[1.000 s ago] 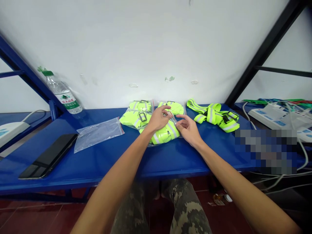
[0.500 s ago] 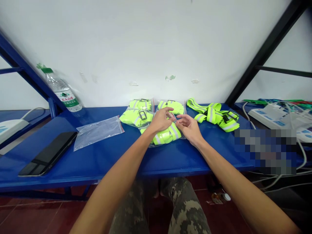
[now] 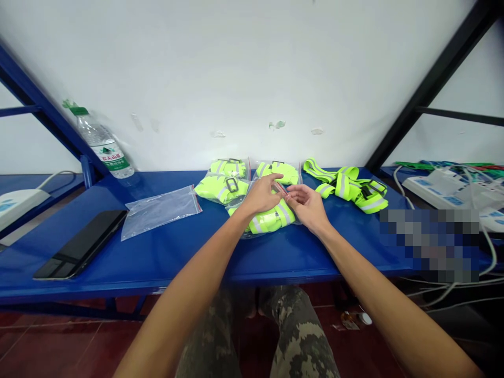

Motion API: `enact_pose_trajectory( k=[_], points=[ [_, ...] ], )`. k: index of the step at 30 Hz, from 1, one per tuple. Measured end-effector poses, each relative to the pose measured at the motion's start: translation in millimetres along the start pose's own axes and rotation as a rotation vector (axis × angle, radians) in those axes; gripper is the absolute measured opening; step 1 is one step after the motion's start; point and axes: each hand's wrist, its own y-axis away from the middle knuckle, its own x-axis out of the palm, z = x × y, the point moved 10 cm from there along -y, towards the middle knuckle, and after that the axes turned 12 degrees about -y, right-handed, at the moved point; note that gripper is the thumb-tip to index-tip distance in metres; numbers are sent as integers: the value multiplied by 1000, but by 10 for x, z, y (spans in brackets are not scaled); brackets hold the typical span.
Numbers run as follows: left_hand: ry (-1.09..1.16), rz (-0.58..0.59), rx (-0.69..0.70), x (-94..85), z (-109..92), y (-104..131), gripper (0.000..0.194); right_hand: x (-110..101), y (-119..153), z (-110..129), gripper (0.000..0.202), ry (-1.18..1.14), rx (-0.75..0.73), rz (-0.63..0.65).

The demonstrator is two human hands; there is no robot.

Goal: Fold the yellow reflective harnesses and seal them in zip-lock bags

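Both hands meet at the red-edged zip seal of a clear zip-lock bag point(image 3: 271, 220), which has a folded yellow-green reflective strap inside and lies on the blue table. My left hand point(image 3: 263, 195) pinches the seal from the left, fingers curled. From the right, my right hand point(image 3: 309, 206) pinches the same seal between thumb and fingertips. Just behind are more bagged straps: one point(image 3: 220, 188) with a black buckle, one point(image 3: 229, 167) at the wall and another point(image 3: 279, 170) beyond my fingers. An unbagged reflective strap point(image 3: 346, 186) lies loosely bundled to the right.
On the left lie a flat clear zip-lock bag point(image 3: 161, 211) and a black phone point(image 3: 81, 244). A water bottle point(image 3: 104, 144) leans near the wall. White power strips point(image 3: 437, 189) and cables sit at the right, beside a black frame post point(image 3: 417, 89). The blue table point(image 3: 169, 262) ends close to my legs.
My right fingertips have closed in on the seal beside my left hand. The whole view has shifted very slightly; the other things lie as before.
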Motion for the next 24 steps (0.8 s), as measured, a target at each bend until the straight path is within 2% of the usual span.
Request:
enact_pose_trajectory(
  k=[5, 10, 13, 15, 20, 24],
  points=[
    [34, -35, -13, -14, 45, 0, 57, 27, 20, -142, 44, 128, 107, 89],
    [88, -15, -47, -44, 37, 24, 66, 29, 25, -37, 41, 274, -35, 87],
    [162, 30, -59, -11, 49, 21, 76, 14, 30, -54, 45, 259, -29, 88],
    [186, 27, -83, 2, 101, 13, 73, -10, 32, -81, 49, 248, -7, 86],
    [203, -100, -154, -44, 269, -2, 64, -56, 31, -80, 55, 288, 6, 54],
    [279, -85, -146, -26, 259, -15, 63, -49, 43, 9, 58, 298, -20, 34]
  ],
)
